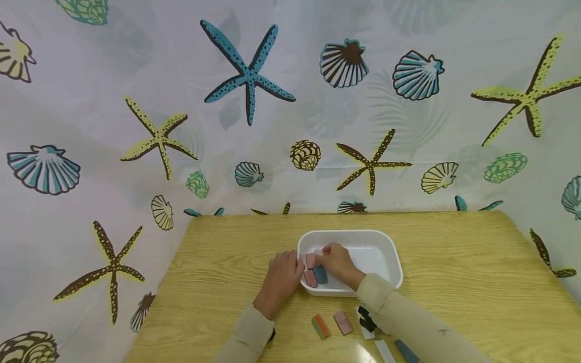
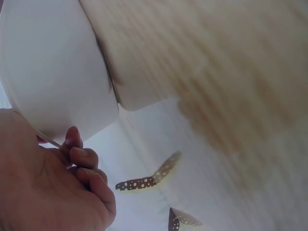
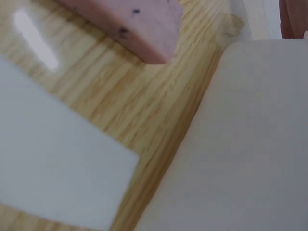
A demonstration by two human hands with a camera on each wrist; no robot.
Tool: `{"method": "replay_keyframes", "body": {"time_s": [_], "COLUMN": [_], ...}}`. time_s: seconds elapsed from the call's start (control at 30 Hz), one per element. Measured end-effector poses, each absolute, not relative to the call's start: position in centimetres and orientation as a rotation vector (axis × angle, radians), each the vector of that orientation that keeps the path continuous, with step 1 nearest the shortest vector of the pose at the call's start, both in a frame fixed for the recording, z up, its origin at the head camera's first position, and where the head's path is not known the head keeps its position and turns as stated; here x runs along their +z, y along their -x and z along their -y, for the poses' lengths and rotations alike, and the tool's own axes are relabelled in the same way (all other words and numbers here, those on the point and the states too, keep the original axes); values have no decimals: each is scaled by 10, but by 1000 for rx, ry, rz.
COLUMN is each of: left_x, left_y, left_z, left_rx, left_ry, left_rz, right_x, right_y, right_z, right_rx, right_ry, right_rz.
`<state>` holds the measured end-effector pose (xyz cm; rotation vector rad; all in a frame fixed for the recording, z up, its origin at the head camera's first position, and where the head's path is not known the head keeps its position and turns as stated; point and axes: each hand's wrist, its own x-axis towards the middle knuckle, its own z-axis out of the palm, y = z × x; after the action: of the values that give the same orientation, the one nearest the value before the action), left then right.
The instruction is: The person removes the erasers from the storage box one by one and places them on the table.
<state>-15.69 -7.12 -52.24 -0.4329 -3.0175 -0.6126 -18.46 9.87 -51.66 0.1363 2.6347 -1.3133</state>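
A white plastic tub (image 1: 394, 254) stands on the wooden table. My left hand (image 1: 282, 275) grips its left rim; in the left wrist view the curled fingers (image 2: 98, 185) lie against the tub's outer wall (image 2: 57, 67). Reaching inside over the left part, my right hand (image 1: 338, 261) pinches a pale eraser (image 1: 319, 252), partly covered by the fingertips. Beside it in the tub lie a pink eraser (image 1: 310, 260), a second pink eraser (image 1: 310, 279) and a blue-grey eraser (image 1: 320, 275), close together at the left end.
In front of the tub lie an orange-and-green eraser (image 1: 320, 326), a smudged pink eraser (image 1: 343, 322), a white eraser (image 1: 368, 334), a long white piece (image 1: 385, 351) and a blue-grey piece (image 1: 406, 351) near the right sleeve. A shell-patterned curtain (image 1: 281, 116) hangs behind the table.
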Motion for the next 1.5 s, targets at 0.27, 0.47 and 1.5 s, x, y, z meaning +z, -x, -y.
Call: {"method": "replay_keyframes", "body": {"time_s": [0.27,0.47,1.5], "left_x": [-523,-523,-521], "left_y": [156,157,155], "left_z": [71,71,71], "left_rx": [-611,-617,-630], "left_ry": [417,409,423], "left_rz": [3023,3014,3023], "right_x": [-520,-514,-455], "right_y": [185,183,112], "right_z": [-116,-133,-202], "right_rx": [-1534,-1728,-2074], "right_ry": [-231,-261,-63], "right_rz": [-2481,-2282,-1711]}}
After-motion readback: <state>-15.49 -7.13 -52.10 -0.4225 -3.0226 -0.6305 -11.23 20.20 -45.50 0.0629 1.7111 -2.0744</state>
